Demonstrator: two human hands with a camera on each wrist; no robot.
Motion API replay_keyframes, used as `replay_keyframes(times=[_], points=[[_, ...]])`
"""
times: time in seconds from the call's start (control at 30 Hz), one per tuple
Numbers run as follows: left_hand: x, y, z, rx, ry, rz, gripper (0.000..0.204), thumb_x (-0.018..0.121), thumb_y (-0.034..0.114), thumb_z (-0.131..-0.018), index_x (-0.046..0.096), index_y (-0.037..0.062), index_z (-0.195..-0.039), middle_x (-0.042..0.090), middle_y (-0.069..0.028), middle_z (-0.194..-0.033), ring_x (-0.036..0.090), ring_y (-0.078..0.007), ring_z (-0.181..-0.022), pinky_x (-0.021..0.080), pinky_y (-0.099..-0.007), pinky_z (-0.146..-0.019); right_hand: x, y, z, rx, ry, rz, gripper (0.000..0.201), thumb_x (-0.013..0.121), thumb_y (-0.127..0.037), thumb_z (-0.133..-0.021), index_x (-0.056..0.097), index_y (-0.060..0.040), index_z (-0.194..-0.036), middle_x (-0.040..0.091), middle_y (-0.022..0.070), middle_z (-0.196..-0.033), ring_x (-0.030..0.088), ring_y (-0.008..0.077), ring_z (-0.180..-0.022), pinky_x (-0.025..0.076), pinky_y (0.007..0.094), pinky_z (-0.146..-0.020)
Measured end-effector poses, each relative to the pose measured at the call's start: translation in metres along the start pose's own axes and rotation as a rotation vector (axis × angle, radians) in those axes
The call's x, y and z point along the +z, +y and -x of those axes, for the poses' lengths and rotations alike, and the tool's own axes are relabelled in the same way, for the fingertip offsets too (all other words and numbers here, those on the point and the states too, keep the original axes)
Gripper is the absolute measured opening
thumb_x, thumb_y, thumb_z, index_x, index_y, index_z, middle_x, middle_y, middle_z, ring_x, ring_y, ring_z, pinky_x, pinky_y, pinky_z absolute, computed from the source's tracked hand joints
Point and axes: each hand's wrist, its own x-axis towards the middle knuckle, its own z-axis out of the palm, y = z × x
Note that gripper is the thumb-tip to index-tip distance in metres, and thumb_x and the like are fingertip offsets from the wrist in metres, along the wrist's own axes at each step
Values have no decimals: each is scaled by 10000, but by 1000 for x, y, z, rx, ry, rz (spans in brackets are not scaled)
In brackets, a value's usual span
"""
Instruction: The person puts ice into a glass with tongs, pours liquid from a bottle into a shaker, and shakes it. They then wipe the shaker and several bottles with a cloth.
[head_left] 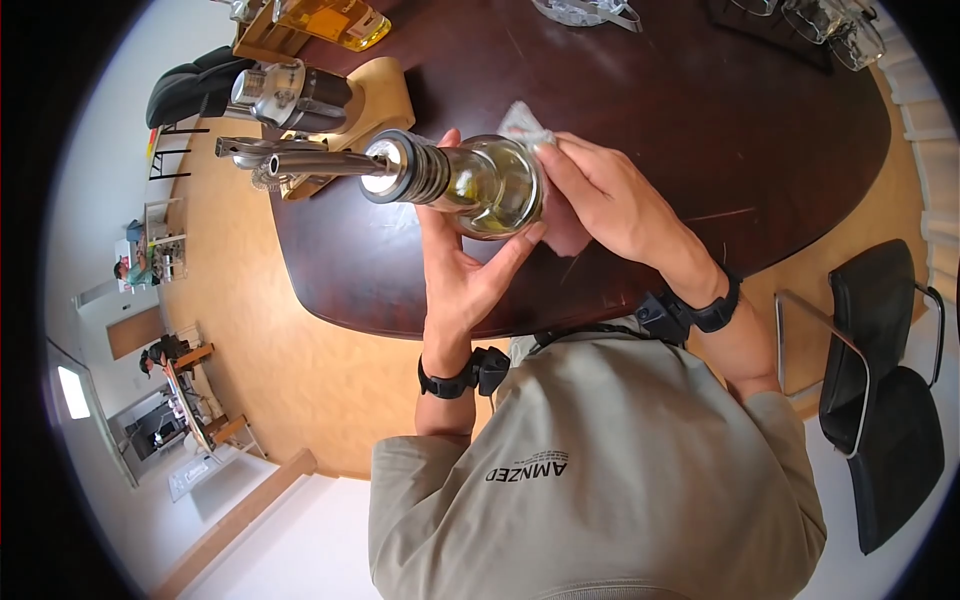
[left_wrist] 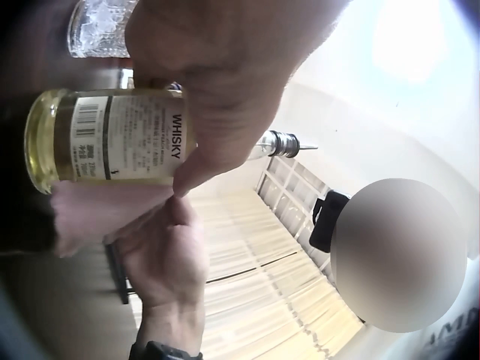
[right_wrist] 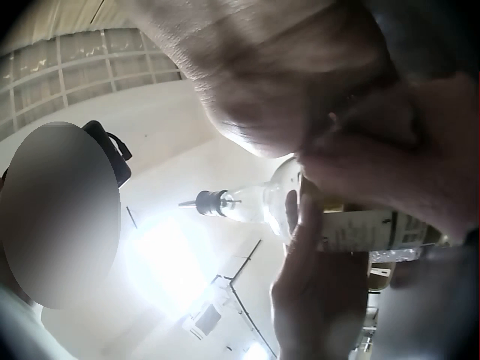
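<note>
A clear glass whisky bottle (head_left: 490, 190) with yellowish liquid and a metal pour spout (head_left: 325, 164) is tilted, its neck pointing left in the head view. My left hand (head_left: 462, 283) grips its upper body, thumb on one side and fingers round the other. The printed WHISKY label (left_wrist: 142, 138) faces the left wrist camera. At the bottle's lower part, my right hand (head_left: 618, 205) holds a pink cloth (left_wrist: 105, 214) against the glass. Part of the cloth shows pale above the right thumb. The right fingers are mostly hidden behind cloth and bottle.
On the dark table (head_left: 640, 110), a wooden stand (head_left: 385, 95) holds a metal shaker (head_left: 300, 97) and bar tools. Beyond are an amber bottle (head_left: 345, 22), a glass bowl of ice (head_left: 585, 12) and several glasses (head_left: 830, 25). A black chair (head_left: 875, 400) stands at right.
</note>
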Motion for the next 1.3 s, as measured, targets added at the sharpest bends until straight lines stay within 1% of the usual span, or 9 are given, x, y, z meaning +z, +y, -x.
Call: replay_keyframes(times=[0.1, 0.17, 0.27, 0.4, 0.57, 1.0, 1.1, 1.17, 1.3], points=[[0, -1, -1, 25, -8, -85, 1081, 908, 69, -793, 223, 16, -1628, 396, -145, -1590, 515, -252, -1396, 479, -401, -1131, -2, 8, 7, -77, 47, 210, 397, 424, -257, -1115, 630, 11, -907, 652, 157, -796, 673, 347, -727, 519, 435, -695], [2, 4, -1, -3, 1, -24, 1068, 912, 75, -791, 238, 15, -1617, 395, -146, -1586, 530, -250, -1382, 500, -398, -1113, -12, -3, 11, 403, -154, 74, 427, 386, -261, -1115, 607, 8, -869, 666, 155, -725, 690, 352, -709, 524, 440, -684], [3, 3, -2, 2, 4, -20, 1067, 914, 79, -789, 239, 15, -1613, 386, -150, -1589, 527, -252, -1385, 500, -402, -1116, -6, 15, 10, -5, -6, 307, 400, 422, -265, -1109, 598, 9, -877, 652, 140, -658, 678, 365, -702, 526, 443, -696], [2, -3, 0, 20, 20, -25, 1061, 917, 92, -791, 245, 18, -1608, 368, -155, -1607, 494, -264, -1417, 476, -421, -1147, -7, -10, 8, 281, -80, -1, 354, 462, -257, -1098, 599, 11, -911, 673, 148, -749, 660, 390, -732, 523, 462, -718], [3, 0, 0, -5, 17, 12, 1052, 919, 98, -791, 257, 23, -1605, 359, -156, -1624, 477, -271, -1433, 451, -428, -1165, -1, 7, 0, -146, 18, 165, 304, 474, -243, -1100, 623, 16, -1041, 641, 186, -878, 644, 390, -833, 504, 490, -737], [3, -1, 1, 26, 28, 9, 1052, 917, 115, -793, 269, 13, -1615, 389, -161, -1615, 494, -268, -1415, 430, -429, -1165, 2, 4, -6, 68, -19, -28, 363, 420, -285, -1129, 627, 6, -1062, 637, 149, -833, 659, 319, -666, 509, 435, -654], [1, -5, 2, 48, 28, -14, 1062, 922, 136, -800, 262, 6, -1621, 378, -168, -1622, 486, -274, -1422, 424, -436, -1168, 7, 21, -5, -281, 131, 161, 387, 408, -302, -1141, 626, 7, -1056, 630, 131, -779, 653, 275, -569, 499, 410, -580], [-1, -11, -1, 116, 4, -51, 1069, 922, 144, -804, 252, -1, -1625, 374, -173, -1625, 480, -281, -1428, 420, -442, -1173, 1, 5, 3, 200, -32, -3, 396, 393, -304, -1143, 630, 3, -1062, 614, 114, -714, 668, 251, -571, 502, 405, -569], [-2, -2, -1, 25, -9, -24, 1053, 912, 130, -810, 257, -2, -1623, 426, -161, -1559, 488, -276, -1412, 420, -431, -1165, -4, -21, -6, 61, -17, 72, 423, 413, -319, -1137, 650, 23, -1063, 654, 91, -797, 620, 222, -592, 520, 384, -640]])
